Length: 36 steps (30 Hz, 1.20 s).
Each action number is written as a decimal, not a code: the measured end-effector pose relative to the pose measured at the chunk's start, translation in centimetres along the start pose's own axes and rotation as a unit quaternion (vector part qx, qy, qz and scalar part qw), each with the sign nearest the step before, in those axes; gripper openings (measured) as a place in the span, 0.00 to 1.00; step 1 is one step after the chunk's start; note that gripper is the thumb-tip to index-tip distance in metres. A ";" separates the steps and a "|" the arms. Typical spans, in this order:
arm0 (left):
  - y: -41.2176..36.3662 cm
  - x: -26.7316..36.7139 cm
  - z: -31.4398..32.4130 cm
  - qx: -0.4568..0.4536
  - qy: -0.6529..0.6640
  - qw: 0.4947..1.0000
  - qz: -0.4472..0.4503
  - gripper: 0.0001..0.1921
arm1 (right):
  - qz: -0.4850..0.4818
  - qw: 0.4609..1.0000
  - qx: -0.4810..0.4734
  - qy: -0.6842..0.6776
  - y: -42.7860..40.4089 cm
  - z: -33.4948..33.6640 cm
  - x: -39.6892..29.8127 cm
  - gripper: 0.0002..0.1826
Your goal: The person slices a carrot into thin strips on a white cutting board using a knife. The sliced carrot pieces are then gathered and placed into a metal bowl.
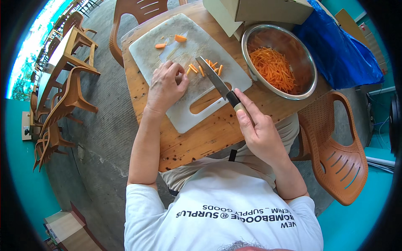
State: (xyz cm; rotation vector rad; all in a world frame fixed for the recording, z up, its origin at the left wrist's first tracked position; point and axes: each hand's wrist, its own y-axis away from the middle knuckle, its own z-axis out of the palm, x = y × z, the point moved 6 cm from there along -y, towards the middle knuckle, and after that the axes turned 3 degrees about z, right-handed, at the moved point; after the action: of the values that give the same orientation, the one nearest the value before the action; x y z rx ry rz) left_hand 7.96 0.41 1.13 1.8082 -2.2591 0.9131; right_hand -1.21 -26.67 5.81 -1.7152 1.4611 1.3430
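My right hand [259,130] grips the handle of a kitchen knife [216,78], its blade slanting up and left over the white plastic cutting board [226,58]. Cut carrot sticks [194,68] lie on both sides of the blade, near its tip. My left hand [168,83] rests at the board's left side with curled fingers; whether something is under the fingertips is hidden. Two larger carrot pieces [180,38] lie towards the board's far end. A steel bowl [309,84] right of the board holds a heap of carrot strips [273,69].
The board lies on a wooden table [194,152]. Behind the bowl are a cardboard box [270,11] and a blue plastic bag [339,53]. Brown plastic chairs stand beyond the table and at its right [340,166]; more furniture is at the left.
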 end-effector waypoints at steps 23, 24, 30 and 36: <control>-0.1 0.5 1.0 0.063 0.014 0.998 0.012 0.11 | -0.041 0.996 -0.025 0.071 -2.2 0.1 -1.1 0.28; -0.1 0.5 1.0 0.062 0.011 0.998 0.009 0.11 | -0.042 0.996 -0.026 0.071 -2.2 0.1 -1.1 0.28; 0.0 0.5 1.2 0.062 0.014 0.998 -0.006 0.10 | -0.044 0.995 -0.027 0.085 -2.4 0.1 -1.5 0.28; 0.1 0.8 1.3 0.064 0.009 0.998 -0.003 0.10 | -0.060 0.988 -0.018 0.138 -2.5 0.4 -1.8 0.28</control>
State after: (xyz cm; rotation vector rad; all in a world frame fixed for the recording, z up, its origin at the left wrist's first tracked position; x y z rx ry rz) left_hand 7.97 -0.86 0.39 1.8476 -2.2300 1.0925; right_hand 1.08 -24.87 6.74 -2.0430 1.4584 1.1096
